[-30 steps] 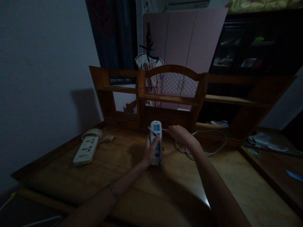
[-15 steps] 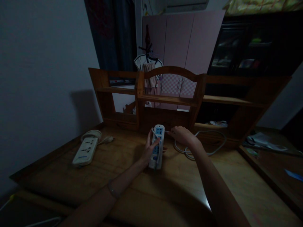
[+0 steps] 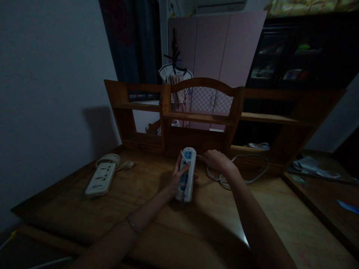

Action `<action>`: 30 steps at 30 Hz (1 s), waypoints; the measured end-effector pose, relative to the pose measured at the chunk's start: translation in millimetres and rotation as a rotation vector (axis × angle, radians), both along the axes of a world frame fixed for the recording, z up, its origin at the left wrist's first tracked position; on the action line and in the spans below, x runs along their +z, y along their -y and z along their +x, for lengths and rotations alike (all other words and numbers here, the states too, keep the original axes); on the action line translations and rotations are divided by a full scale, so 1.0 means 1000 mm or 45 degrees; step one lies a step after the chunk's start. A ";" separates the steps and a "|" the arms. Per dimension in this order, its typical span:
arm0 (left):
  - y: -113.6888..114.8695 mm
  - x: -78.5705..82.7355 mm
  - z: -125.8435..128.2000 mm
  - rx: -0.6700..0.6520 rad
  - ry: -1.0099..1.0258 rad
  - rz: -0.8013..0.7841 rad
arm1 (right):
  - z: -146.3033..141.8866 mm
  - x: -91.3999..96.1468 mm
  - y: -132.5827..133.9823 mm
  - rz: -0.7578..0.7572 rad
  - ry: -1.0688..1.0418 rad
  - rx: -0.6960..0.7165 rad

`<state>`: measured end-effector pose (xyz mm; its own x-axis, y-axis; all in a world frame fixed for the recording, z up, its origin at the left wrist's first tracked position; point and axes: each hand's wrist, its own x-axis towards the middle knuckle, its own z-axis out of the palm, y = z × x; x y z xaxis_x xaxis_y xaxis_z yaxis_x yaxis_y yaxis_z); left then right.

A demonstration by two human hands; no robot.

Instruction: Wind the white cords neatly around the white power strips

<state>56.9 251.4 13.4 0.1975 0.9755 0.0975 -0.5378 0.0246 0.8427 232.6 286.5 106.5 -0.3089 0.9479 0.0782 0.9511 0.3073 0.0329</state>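
Over the last second the white power strip (image 3: 186, 175) has swung its far end a little to the right and come slightly away from the shelf unit (image 3: 202, 118); the right hand (image 3: 215, 159) has barely moved. The strip is in front of the shelf unit's middle section, tilted, blue socket face up; whether its near end touches the counter (image 3: 140, 213) cannot be told.

The fingers of the left hand (image 3: 177, 179) are wrapped around the strip, with the thumb pressed over its face, where the pale cord (image 3: 189, 182) runs. The fingers of the right hand are pinched together on a thin length of cord at the strip's right side. Slack loops (image 3: 265, 170) lie on the counter before the right part of the shelf unit. A second strip (image 3: 100, 181), with its plug (image 3: 128, 164), rests before the left part.

The likeliest trouble is the cord springing loose from the face if the left thumb lifts or slides. A hard pull by the right hand could twist the strip in the left hand's grip. The slack loops, so near the shelf unit's base, might snag or kink if drawn in quickly.
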 end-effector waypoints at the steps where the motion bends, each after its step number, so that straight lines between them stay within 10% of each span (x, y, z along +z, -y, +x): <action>1: 0.000 0.000 0.000 -0.019 0.007 0.002 | 0.000 0.000 0.000 0.000 0.005 0.000; 30: -0.001 0.000 -0.002 -0.135 0.060 -0.026 | -0.008 -0.009 -0.006 -0.003 0.047 -0.105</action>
<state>54.8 252.1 13.1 0.2956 0.9511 0.0893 -0.5700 0.1006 0.8154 224.6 292.0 97.0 -0.2323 0.9704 0.0662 0.9713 0.2279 0.0676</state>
